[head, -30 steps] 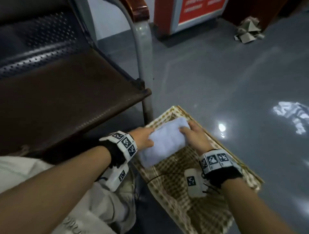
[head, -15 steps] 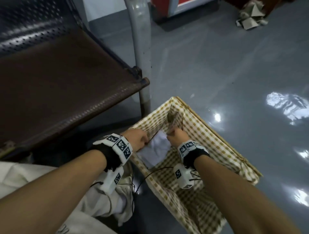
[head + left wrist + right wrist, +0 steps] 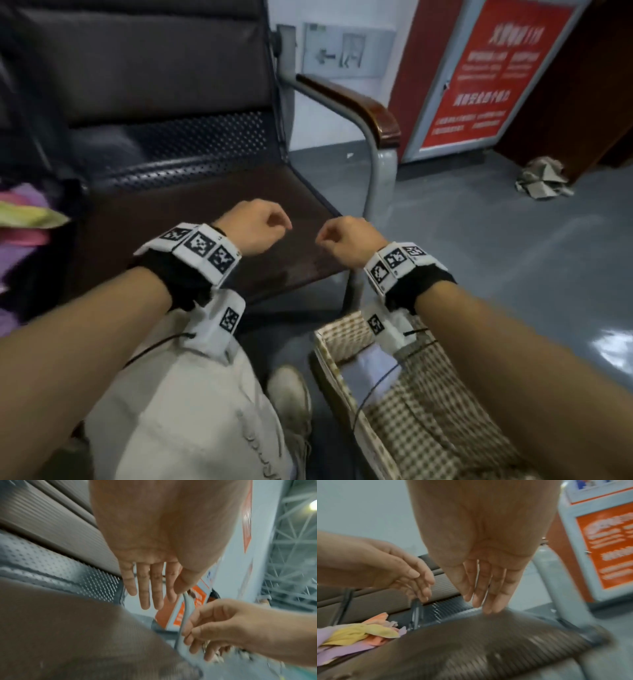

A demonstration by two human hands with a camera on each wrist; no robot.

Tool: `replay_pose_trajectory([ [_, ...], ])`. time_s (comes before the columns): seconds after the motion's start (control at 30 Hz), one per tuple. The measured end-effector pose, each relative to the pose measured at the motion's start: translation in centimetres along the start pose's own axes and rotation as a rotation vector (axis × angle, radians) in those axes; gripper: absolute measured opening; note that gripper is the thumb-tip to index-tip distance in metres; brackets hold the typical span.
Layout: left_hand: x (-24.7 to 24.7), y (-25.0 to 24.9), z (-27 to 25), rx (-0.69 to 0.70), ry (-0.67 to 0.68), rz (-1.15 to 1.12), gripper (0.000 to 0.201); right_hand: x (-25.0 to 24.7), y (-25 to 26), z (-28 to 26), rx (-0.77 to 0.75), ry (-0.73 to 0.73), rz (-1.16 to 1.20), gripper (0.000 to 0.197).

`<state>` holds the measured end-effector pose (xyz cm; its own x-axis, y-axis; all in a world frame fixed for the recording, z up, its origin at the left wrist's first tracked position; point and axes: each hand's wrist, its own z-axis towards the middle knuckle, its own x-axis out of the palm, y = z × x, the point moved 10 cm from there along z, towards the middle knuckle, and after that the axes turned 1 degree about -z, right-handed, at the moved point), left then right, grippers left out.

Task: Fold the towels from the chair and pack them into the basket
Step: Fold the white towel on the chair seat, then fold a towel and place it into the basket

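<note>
Checked-cloth basket (image 3: 346, 334): white towel (image 3: 368, 371) inside | left hand (image 3: 255, 228), right hand (image 3: 349, 240): loose, empty

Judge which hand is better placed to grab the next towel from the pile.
Left. The left hand hangs empty over the chair seat, nearer the coloured towels at its left end. The right hand, also empty, hovers nearer the basket side.

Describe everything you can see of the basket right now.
The basket stands on the grey floor beside the chair's front leg, below the right forearm. It is rectangular, lined with tan-and-white checked cloth that folds over its rim. A folded pale towel lies inside against the near wall. A thin black cable crosses above it. Neither hand touches it.
</note>
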<state>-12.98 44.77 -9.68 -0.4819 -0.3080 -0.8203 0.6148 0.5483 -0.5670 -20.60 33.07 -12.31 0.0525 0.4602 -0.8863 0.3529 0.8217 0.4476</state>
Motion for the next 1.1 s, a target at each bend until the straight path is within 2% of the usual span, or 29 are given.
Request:
replay_pose_trajectory([
  [0.13, -9.9, 5.1, -2.4, -0.06, -0.147, -0.095, 0.013, -0.9, 10.7, 3.9, -0.194, 0.032, -0.107, 0.014],
  [0.27, -16.9, 13.6, -6.3, -0.168, -0.278, -0.046, 0.014, 1.2, 20.2, 7.9, -0.327, 0.09, -0.18, 0.016],
  [0.43, -20.2, 25.8, -12.5, -0.357, -0.43, -0.125, 0.013, 7.8, 30.7, 12.4, -0.482, 0.21, -0.255, 0.019],
  [0.5, -21.1, 29.9, -15.6, -0.437, -0.487, -0.016, 0.015, 11.5, 35.0, 13.6, -0.572, 0.259, -0.288, 0.023],
  [0.6, -22.0, 34.5, -20.2, -0.578, -0.472, 0.246, 0.025, 17.3, 40.7, 14.4, -0.681, 0.329, -0.29, 0.025],
  [0.67, -23.1, 36.6, -22.5, -0.638, -0.505, 0.277, 0.031, 20.1, 43.7, 14.7, -0.717, 0.327, -0.232, 0.029],
  [0.73, -23.3, 38.7, -23.8, -0.712, -0.495, 0.263, 0.04, 22.3, 46.3, 14.6, -0.754, 0.321, -0.122, 0.04],
  [0.83, -22.0, 40.9, -24.3, -0.797, -0.398, 0.268, 0.05, 25.2, 49.1, 13.7, -0.833, 0.34, -0.037, 0.052],
  [0.9, -21.7, 41.3, -24.0, -0.797, -0.383, 0.301, 0.041, 26.4, 49.6, 13.3, -0.844, 0.351, -0.014, 0.043],
  [1.0, -22.5, 40.6, -23.7, -0.746, -0.442, 0.308, 0.016, 25.6, 49.0, 13.7, -0.772, 0.275, 0.096, 0.025],
  [1.1, -23.3, 39.1, -23.4, -0.661, -0.529, 0.223, 0.011, 23.4, 47.7, 13.6, -0.705, 0.234, 0.169, 0.033],
])
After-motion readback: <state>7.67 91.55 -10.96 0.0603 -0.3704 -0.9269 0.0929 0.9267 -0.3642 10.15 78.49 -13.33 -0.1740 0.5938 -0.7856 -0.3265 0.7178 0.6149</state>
